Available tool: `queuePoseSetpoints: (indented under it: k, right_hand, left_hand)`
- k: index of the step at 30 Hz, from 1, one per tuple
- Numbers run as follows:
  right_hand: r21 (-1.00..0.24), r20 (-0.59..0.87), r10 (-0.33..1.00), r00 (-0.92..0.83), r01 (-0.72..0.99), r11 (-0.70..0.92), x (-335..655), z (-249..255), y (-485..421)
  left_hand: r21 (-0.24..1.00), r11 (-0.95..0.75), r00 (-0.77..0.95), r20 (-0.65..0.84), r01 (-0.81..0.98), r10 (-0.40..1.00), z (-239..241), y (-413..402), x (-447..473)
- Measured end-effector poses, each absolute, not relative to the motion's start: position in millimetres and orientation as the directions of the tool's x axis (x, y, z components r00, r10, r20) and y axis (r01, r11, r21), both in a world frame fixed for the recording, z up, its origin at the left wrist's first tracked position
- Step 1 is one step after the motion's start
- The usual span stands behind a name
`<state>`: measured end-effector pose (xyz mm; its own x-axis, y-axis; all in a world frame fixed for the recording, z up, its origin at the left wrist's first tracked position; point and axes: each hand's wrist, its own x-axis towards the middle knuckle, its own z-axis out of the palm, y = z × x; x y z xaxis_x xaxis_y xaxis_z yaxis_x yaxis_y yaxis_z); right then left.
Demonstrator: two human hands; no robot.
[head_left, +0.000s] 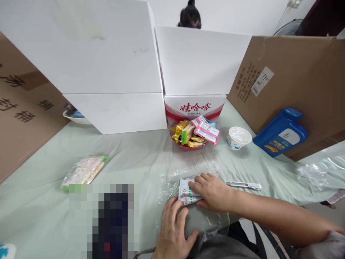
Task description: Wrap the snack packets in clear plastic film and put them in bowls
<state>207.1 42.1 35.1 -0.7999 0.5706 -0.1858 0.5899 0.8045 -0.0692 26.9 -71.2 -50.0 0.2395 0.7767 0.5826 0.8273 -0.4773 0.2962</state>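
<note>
While hands (174, 228) (215, 192) flank them, sachets (185, 187) lie flat.

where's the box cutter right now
In the head view, the box cutter lies right of centre on the pale green cloth, just right of the right hand and nearer the wearer than the white bowl.

Right hand (217, 192) resting on white sachets (185, 192); left hand (174, 227) curving near-left of them; snack bowl (185, 147) sitting far.
</note>
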Motion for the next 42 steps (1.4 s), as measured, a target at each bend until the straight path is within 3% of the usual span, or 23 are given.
queuePoseSetpoints:
  k: [3,7,11,15,17,19,21,23,25,29,34,38,42]
  right_hand:
    - [-0.105,-0.209,0.592,-0.778,0.620,0.777,213.0,44.8,51.3]
    - [-0.016,-0.213,0.647,-0.732,0.665,0.747,213.7,47.3,59.8]
    - [0.034,-0.232,0.598,-0.767,0.608,0.793,209.8,44.7,64.1]
    - [-0.072,-0.241,0.530,-0.813,0.559,0.826,215.9,74.0,74.5]
    - [-0.196,-0.128,0.504,-0.854,0.520,0.832,221.1,105.0,87.9]
    - [-0.252,0.092,0.515,-0.852,0.480,0.840,222.7,140.4,111.1]
    - [-0.158,0.329,0.514,-0.792,0.491,0.857,217.2,171.7,144.8]
    - [-0.059,0.378,0.533,-0.757,0.555,0.830,203.9,191.3,185.2]
    - [-0.051,0.346,0.628,-0.697,0.654,0.754,185.0,196.0,225.2]
    - [0.039,0.082,0.820,-0.566,0.824,0.565,148.0,172.9,280.7]
    - [0.123,-0.164,0.888,-0.430,0.884,0.451,128.5,139.4,305.3]
    - [0.124,-0.205,0.891,-0.406,0.892,0.435,130.1,135.9,311.5]
    - [0.084,-0.104,0.887,-0.450,0.885,0.459,144.4,151.4,306.3]
  left_hand:
    - [0.289,-0.499,0.262,0.584,0.817,0.768,-48.0,-70.6,26.2]
    - [0.295,-0.513,0.266,0.594,0.806,0.759,-45.1,-68.4,26.0]
    - [0.291,-0.547,0.308,0.583,0.785,0.752,-48.5,-65.2,25.5]
    - [0.301,-0.554,0.269,0.638,0.776,0.722,-58.7,-63.3,27.4]
    - [0.327,-0.557,0.235,0.663,0.764,0.711,-64.2,-62.8,29.4]
    - [0.356,-0.557,0.201,0.680,0.750,0.705,-69.0,-62.3,31.5]
    - [0.374,-0.558,0.171,0.698,0.741,0.695,-73.3,-61.7,33.2]
    - [0.384,-0.561,0.149,0.714,0.733,0.684,-77.1,-60.7,34.3]
    - [0.387,-0.565,0.138,0.725,0.729,0.675,-80.8,-59.5,35.0]
    - [0.372,-0.557,0.121,0.743,0.743,0.658,-88.8,-57.2,37.1]
    - [0.348,-0.545,0.111,0.759,0.763,0.641,-97.0,-55.7,40.1]
    - [0.353,-0.543,0.111,0.755,0.762,0.646,-97.8,-56.0,40.0]
    - [0.349,-0.544,0.129,0.743,0.763,0.657,-96.7,-58.7,39.0]
